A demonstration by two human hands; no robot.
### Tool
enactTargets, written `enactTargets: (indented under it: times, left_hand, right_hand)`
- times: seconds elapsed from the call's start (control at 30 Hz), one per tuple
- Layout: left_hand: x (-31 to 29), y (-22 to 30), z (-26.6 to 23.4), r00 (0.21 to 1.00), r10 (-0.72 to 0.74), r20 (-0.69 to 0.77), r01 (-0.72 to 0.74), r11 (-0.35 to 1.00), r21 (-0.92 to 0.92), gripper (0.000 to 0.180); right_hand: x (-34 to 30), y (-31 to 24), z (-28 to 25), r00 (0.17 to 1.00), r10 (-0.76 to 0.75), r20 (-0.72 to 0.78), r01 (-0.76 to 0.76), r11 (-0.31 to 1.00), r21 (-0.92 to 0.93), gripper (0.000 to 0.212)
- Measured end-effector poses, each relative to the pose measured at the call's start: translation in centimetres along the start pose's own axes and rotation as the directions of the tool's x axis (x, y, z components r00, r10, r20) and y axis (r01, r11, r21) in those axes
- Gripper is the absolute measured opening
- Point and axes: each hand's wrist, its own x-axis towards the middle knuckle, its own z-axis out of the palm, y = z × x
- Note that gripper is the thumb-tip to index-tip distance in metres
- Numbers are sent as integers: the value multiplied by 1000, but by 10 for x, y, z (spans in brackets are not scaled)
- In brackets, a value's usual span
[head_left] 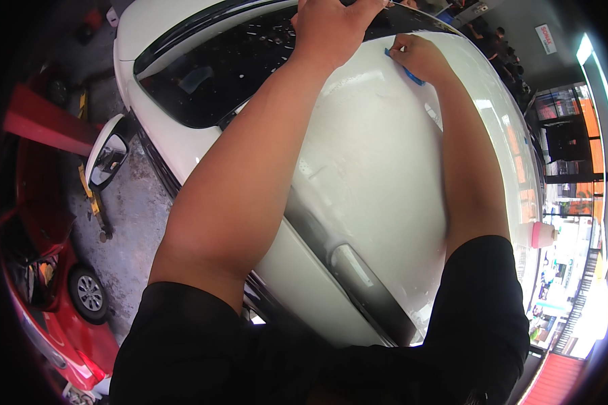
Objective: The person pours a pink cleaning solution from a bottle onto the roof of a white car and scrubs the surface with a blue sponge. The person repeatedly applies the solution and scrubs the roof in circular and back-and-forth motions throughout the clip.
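I am reaching over the white roof [378, 169] of a car, where pale, wet-looking streaks show. My right hand [422, 59] is closed around a thin blue pad or cloth [413, 77], pressed against the roof near its front edge; the fingers hide most of it. Farther forward and to the left, my left hand [331, 30] is over the border of the dark windshield [216, 88]. Its thumb and a finger are spread apart, and the upper picture edge cuts off the rest. Nothing is visible in that hand. Drops and white specks dot the glass.
The side mirror [108, 158] sticks out at the left. Beyond it stand a red post [51, 121] and a red car [61, 297]. A dark roof channel [338, 256] runs along the near side. A pink and white container [542, 235] is at the right, with people in the far background.
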Motion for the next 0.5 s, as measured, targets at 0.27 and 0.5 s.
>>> enactTargets:
  times: [0.27, 0.5]
  left_hand:
    - [6, -3, -6, 992, -36, 120, 68, 959, -275, 44]
    - [6, 2, -9, 982, -123, 141, 151, 966, -210, 62]
  right_hand:
    - [-20, -24, -15, 999, 15, 52, -14, 1000, -21, 22]
    - [-18, -19, -23, 976, 185, 114, -181, 982, -48, 28]
